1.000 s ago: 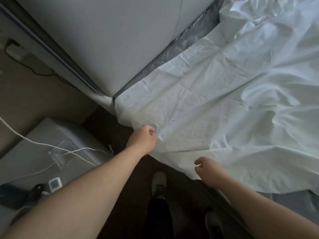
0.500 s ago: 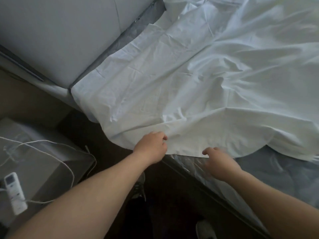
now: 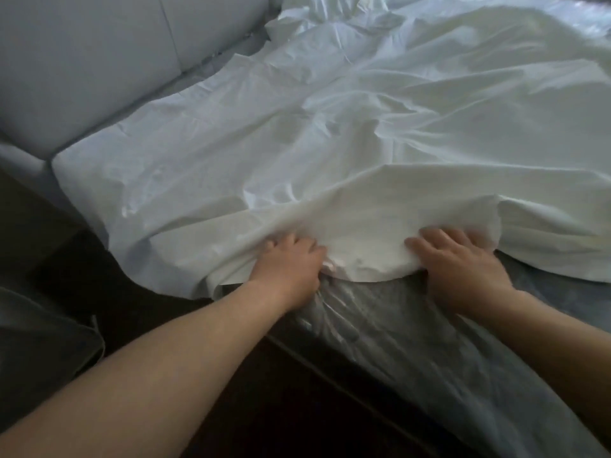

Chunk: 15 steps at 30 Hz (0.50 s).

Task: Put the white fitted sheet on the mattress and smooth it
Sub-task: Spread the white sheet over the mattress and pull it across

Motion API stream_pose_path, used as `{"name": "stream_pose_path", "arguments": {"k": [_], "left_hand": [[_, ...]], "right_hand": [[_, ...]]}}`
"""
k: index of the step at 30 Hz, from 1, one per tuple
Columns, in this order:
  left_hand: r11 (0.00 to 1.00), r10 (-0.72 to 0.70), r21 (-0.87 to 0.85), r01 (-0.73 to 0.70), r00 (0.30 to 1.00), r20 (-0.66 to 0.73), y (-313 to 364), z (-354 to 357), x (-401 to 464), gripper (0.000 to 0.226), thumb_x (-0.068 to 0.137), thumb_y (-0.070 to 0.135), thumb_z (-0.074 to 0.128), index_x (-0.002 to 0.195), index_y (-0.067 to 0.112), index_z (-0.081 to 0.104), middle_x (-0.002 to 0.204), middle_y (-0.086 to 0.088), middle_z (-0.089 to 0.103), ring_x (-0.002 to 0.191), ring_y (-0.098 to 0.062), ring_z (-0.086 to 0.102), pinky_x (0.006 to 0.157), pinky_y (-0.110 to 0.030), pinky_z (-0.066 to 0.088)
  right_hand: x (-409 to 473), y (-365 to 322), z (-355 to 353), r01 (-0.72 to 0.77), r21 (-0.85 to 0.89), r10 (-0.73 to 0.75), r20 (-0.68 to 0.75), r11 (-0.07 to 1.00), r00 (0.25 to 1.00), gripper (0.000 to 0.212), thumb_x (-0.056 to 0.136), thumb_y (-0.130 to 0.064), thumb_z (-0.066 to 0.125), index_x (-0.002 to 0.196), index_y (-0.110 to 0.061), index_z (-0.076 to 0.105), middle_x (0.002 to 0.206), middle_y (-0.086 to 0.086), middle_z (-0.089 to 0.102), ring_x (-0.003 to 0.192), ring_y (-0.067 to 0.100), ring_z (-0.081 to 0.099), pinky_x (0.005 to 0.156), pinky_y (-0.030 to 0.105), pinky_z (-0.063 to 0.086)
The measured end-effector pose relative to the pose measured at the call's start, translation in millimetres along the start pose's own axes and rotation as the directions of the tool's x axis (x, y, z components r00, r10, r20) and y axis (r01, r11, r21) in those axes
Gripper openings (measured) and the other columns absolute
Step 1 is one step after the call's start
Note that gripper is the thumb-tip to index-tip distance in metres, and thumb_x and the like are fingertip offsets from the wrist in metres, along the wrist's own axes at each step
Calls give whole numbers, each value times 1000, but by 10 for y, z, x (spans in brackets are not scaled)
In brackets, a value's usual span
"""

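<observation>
Near the mattress's (image 3: 463, 352) plastic-wrapped near edge, left hand (image 3: 286, 264) and right hand (image 3: 463, 262) clench the white fitted sheet's (image 3: 330, 153) hem — uneven pulling could drag the far, rumpled cloth off the headboard-side corner.

Plastic-wrapped mattress (image 3: 413, 352) carrying the white fitted sheet (image 3: 330, 143).
Sheet lies rumpled across the top, near edge bunched, bare plastic showing at the corner.
</observation>
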<state>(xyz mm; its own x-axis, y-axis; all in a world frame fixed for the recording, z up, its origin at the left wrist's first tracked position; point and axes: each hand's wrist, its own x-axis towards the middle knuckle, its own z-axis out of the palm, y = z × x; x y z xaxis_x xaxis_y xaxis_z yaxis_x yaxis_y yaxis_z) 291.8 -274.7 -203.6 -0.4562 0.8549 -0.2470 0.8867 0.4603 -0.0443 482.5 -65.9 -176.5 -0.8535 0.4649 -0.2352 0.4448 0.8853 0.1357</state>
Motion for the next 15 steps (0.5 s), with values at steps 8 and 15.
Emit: {"name": "stream_pose_path", "arguments": {"k": [8,15], "left_hand": [[892,-321,-407,197,910,-263,-29,8,78,12,101,27,42,98,16,43,104,-19,65,89,-40,57,70,-41,36],[872,-300,-393,291,953,40,-191,-54,-432,24,95,22,45,115,21,57,114,-11,64,94,-30,55,83,-40,49]], "right_hand": [[41,270,282,-230,335,341,-325,914,882,9,97,-17,49,97,-22,56,82,11,59,72,34,54,64,39,41],[-295,22,249,-124,425,168,-67,897,983,17,102,-39,43,92,-30,54,104,3,67,91,29,61,80,44,51]]}}
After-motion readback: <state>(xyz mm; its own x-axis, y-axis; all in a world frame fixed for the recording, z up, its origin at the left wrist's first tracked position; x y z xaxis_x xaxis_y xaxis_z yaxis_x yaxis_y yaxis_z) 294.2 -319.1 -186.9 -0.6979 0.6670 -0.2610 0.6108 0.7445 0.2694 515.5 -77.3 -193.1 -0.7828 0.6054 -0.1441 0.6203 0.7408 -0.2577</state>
